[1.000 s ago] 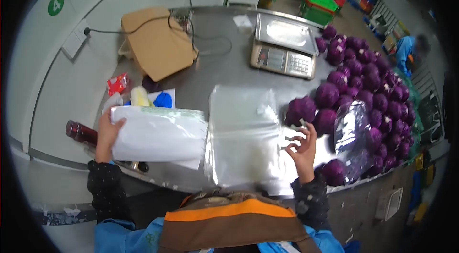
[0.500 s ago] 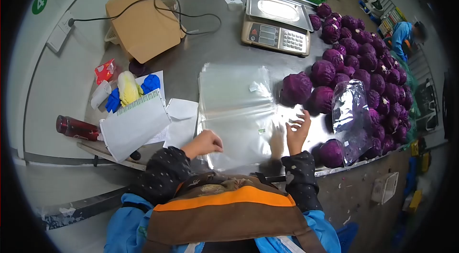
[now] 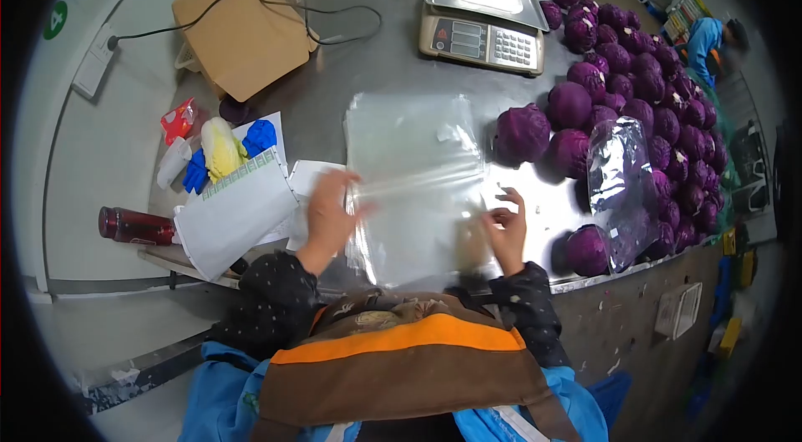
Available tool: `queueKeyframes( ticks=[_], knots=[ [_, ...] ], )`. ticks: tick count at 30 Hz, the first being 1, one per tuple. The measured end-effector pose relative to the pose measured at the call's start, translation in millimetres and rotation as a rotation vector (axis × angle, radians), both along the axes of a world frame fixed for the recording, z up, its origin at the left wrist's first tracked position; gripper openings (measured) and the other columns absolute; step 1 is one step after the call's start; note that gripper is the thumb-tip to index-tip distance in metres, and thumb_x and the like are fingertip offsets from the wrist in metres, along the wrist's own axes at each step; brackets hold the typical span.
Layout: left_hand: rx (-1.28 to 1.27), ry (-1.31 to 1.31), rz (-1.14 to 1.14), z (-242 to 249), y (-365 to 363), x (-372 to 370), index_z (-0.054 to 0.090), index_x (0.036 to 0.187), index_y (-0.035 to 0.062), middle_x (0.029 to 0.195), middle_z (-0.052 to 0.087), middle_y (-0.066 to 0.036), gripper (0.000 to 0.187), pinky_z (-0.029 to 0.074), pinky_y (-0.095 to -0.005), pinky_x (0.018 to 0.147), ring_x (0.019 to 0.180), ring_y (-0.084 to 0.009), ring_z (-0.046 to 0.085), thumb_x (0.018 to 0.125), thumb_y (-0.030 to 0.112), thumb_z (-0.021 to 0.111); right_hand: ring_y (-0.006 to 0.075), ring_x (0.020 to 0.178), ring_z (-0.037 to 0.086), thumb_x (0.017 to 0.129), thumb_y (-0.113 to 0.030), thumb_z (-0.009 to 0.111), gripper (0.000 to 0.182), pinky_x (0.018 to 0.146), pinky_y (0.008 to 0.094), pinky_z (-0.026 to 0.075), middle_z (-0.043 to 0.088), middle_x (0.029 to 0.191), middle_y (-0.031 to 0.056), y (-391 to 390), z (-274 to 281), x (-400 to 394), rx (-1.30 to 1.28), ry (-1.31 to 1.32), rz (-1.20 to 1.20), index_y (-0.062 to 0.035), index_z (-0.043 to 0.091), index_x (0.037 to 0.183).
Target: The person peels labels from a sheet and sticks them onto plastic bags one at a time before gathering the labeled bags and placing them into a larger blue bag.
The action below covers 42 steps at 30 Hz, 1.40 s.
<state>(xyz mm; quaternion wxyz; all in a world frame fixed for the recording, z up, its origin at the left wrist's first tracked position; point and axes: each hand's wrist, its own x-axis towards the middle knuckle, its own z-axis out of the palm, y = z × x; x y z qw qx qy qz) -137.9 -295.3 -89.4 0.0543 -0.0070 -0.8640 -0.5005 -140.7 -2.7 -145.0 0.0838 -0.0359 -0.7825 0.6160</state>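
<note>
A stack of clear plastic bags (image 3: pixel 413 216) lies flat on the steel table in front of me. My left hand (image 3: pixel 331 221) is over the left edge of the stack, slightly blurred, with thumb and fingers spread apart. At the right edge of the stack is my right hand (image 3: pixel 508 235). Its thumb and forefinger come together while other fingers point up; what is between them, if anything, is too small to make out. Several purple cabbages (image 3: pixel 524 134) sit just beyond my right hand, and one cabbage (image 3: pixel 586 251) rests to its right near the table edge.
A digital scale (image 3: pixel 483 41) stands at the back, with a cardboard box (image 3: pixel 244 41) and black cable at the back left. Papers (image 3: pixel 238 216), a napa cabbage (image 3: pixel 222 149) and a red bottle (image 3: pixel 138 226) lie left. Clear packaging (image 3: pixel 620 183) leans on the cabbage pile. A co-worker (image 3: pixel 704 45) is far right.
My left hand has moved up and forward along the bags' left edge, its fingers spreading from a closed shape. My right hand's fingers have drawn in closer together. The view has shifted slightly.
</note>
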Motion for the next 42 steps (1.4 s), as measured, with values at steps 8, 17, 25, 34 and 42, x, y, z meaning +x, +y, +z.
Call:
queueKeyframes(
  ticks=[8,17,25,34,42],
  knots=[
    [-0.34,-0.205,-0.689,-56,-5,2,0.062,0.077,0.003,0.071,0.06,-0.008,0.015,0.047,-0.0354,0.067,0.075,-0.0275,0.059,0.068,0.01,0.072,0.0136,0.072,0.058,0.074,0.005,0.064,0.05,0.059,0.0252,0.047,0.057,0.093,0.0079,8,-1,-20,0.143,0.051,-0.252,-0.004,0.046,0.119],
    [-0.425,0.114,-0.612,-57,5,27,0.062,0.076,0.0039,0.075,0.06,-0.008,0.018,0.046,-0.0329,0.073,0.078,-0.0244,0.058,0.066,0.013,0.074,0.02,0.086,0.055,0.069,-0.004,0.068,0.044,0.072,0.0311,0.045,0.063,0.088,0.008,-34,-9,2,0.607,-0.065,-0.026,-0.0072,0.055,0.11],
    [0.371,-0.379,0.139,-30,-18,-20,0.067,0.08,0.0064,0.073,0.061,-0.007,0.018,0.047,-0.0316,0.074,0.075,-0.0234,0.06,0.067,0.017,0.074,0.0131,0.087,0.054,0.081,-0.002,0.062,0.01,0.06,0.0272,0.05,0.055,0.102,0.0058,4,10,-6,0.099,0.084,-0.259,-0.0051,0.06,0.09],
    [-0.403,-0.1,-0.743,-77,-3,22,0.065,0.077,0.0048,0.079,0.063,-0.01,0.02,0.047,-0.0384,0.069,0.074,-0.0288,0.06,0.065,0.017,0.075,0.02,0.069,0.054,0.074,-0.003,0.064,0.025,0.065,0.0305,0.045,0.056,0.092,0.0106,-49,24,2,0.3,-0.033,-0.272,-0.0032,0.063,0.1],
    [0.322,-0.061,0.252,-7,-69,-88,0.065,0.085,0.0013,0.066,0.06,0.0,0.013,0.043,-0.0229,0.056,0.061,-0.0062,0.052,0.083,0.014,0.065,0.0285,0.095,0.059,0.069,-0.002,0.067,0.041,0.077,0.0359,0.05,0.056,0.112,0.012,-58,55,32,0.626,0.46,0.616,-0.0143,0.061,0.107]
  ],
)
